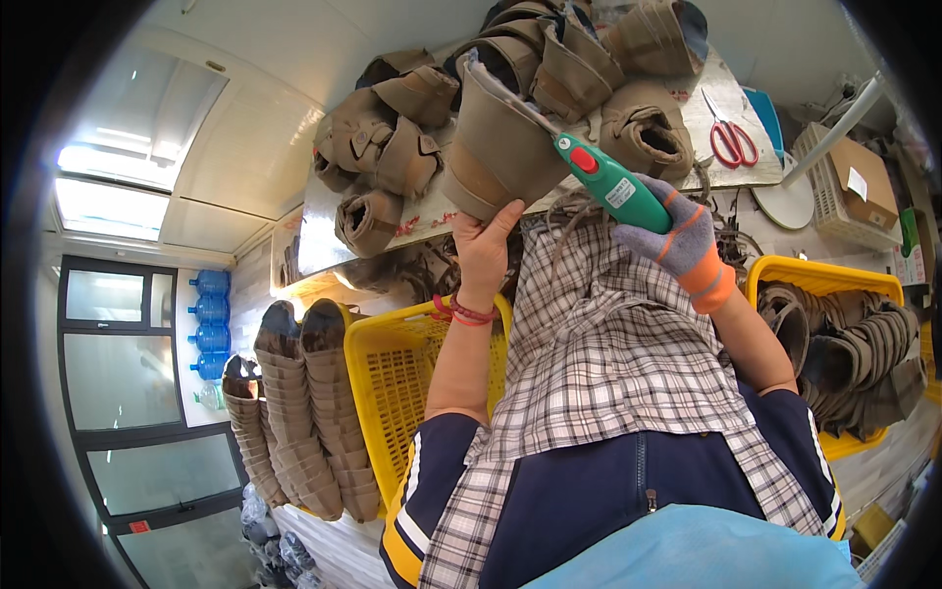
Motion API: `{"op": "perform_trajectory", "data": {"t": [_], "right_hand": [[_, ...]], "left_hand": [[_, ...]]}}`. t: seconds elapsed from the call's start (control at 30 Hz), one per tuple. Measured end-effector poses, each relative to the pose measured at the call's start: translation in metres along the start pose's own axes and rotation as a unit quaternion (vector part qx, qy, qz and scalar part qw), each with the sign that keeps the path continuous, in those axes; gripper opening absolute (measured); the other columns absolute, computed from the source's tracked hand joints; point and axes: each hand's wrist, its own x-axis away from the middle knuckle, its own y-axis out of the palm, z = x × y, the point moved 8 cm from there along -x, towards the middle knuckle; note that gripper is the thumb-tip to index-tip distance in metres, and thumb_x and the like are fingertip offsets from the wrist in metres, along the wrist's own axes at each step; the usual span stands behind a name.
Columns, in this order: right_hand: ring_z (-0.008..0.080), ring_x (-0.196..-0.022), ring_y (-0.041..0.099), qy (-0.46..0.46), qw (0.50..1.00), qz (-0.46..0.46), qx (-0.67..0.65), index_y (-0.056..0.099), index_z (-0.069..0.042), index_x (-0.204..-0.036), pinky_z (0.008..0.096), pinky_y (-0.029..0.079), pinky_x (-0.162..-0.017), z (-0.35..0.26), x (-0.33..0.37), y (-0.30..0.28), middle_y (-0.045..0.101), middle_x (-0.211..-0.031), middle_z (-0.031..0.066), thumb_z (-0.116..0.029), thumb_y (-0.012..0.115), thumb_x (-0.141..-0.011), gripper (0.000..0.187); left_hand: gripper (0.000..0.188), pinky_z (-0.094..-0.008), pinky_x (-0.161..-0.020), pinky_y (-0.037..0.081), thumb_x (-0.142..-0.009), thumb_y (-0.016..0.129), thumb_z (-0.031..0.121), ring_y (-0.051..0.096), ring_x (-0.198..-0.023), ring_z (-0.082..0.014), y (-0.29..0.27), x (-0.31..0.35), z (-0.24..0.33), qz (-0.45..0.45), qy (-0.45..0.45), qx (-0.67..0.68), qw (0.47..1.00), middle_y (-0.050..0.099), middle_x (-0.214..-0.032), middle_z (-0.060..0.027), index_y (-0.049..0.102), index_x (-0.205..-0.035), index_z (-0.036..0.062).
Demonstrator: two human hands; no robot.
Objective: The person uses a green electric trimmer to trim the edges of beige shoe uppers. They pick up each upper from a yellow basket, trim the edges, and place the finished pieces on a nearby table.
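Note:
My bare left hand [481, 250], a red bracelet at its wrist, pinches the lower edge of a brown boot upper [500, 147] and holds it raised at the table's front edge. A grey and orange glove covers my right hand [682, 240]. It is closed around a green handheld electric trimmer [613, 187] with a red button. The trimmer's tip meets the upper's right edge; its blade is too small to make out. Behind and beside lie more uppers, some heaped at the left [378, 137], some at the back [569, 59], and one near the tool [648, 128].
Red-handled scissors [731, 142] lie on the table [731, 93] at the right. On the floor stand a yellow basket [388, 363] left of me and another [829, 275] at the right, filled with stacked uppers. Tall stacks of uppers [304, 393] rise beyond the left basket.

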Motion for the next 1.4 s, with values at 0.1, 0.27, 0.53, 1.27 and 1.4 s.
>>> {"op": "perform_trajectory", "data": {"t": [0.1, 0.27, 0.53, 1.27, 1.4], "right_hand": [[0.0063, -0.077, 0.061, -0.011, 1.000, 0.017, -0.001, 0.056, -0.001, -0.123, 0.0224, 0.052, -0.070, -0.001, -0.003, -0.002, 0.069, -0.092, 0.0057, -0.027, 0.082, -0.072, 0.063], [0.0054, -0.073, 0.060, 0.046, 0.998, 0.030, -0.021, 0.057, -0.001, -0.121, 0.0218, 0.051, -0.065, 0.004, -0.006, -0.006, 0.068, -0.089, 0.0046, -0.027, 0.081, -0.074, 0.059], [0.0057, -0.072, 0.059, 0.093, 0.995, 0.032, -0.028, 0.059, 0.001, -0.115, 0.0218, 0.050, -0.062, 0.010, -0.012, -0.015, 0.067, -0.088, 0.0046, -0.027, 0.080, -0.074, 0.054], [0.0062, -0.053, 0.052, 0.101, 0.985, 0.104, -0.096, 0.062, 0.002, -0.102, 0.0209, 0.041, -0.050, 0.018, -0.027, -0.060, 0.059, -0.067, 0.0007, -0.032, 0.075, -0.080, 0.042], [0.0091, -0.054, 0.050, 0.116, 0.983, 0.136, -0.051, 0.060, 0.001, -0.097, 0.0225, 0.038, -0.051, 0.042, -0.008, -0.074, 0.054, -0.065, 0.0012, -0.032, 0.067, -0.085, 0.036]], "left_hand": [[0.025, -0.0338, -0.091, 0.044, -0.085, 0.062, -0.002, 0.058, -0.104, -0.0232, -0.003, 0.002, -0.006, -0.034, 0.005, -0.168, 0.985, 0.061, -0.117, -0.0106, 0.061, -0.110, -0.0009], [0.026, -0.0441, -0.091, 0.041, -0.078, 0.065, 0.001, 0.054, -0.101, -0.0368, 0.018, 0.004, 0.011, -0.118, 0.199, -0.477, 0.848, 0.060, -0.108, -0.0170, 0.063, -0.105, 0.0014], [0.040, -0.0535, -0.102, 0.029, -0.072, 0.064, 0.004, 0.044, -0.116, -0.0420, 0.034, 0.020, -0.008, -0.226, 0.200, -0.613, 0.730, 0.054, -0.122, -0.0187, 0.063, -0.112, 0.0038], [0.041, -0.0494, -0.104, 0.033, -0.077, 0.066, 0.011, 0.043, -0.119, -0.0428, -0.094, -0.123, 0.049, -0.077, 0.243, -0.697, 0.670, 0.050, -0.122, -0.0246, 0.056, -0.114, -0.0036], [0.031, -0.0462, -0.097, 0.038, -0.078, 0.065, 0.008, 0.047, -0.111, -0.0379, -0.076, -0.165, 0.058, 0.118, 0.321, -0.711, 0.614, 0.050, -0.118, -0.0187, 0.055, -0.106, -0.0020]]}}
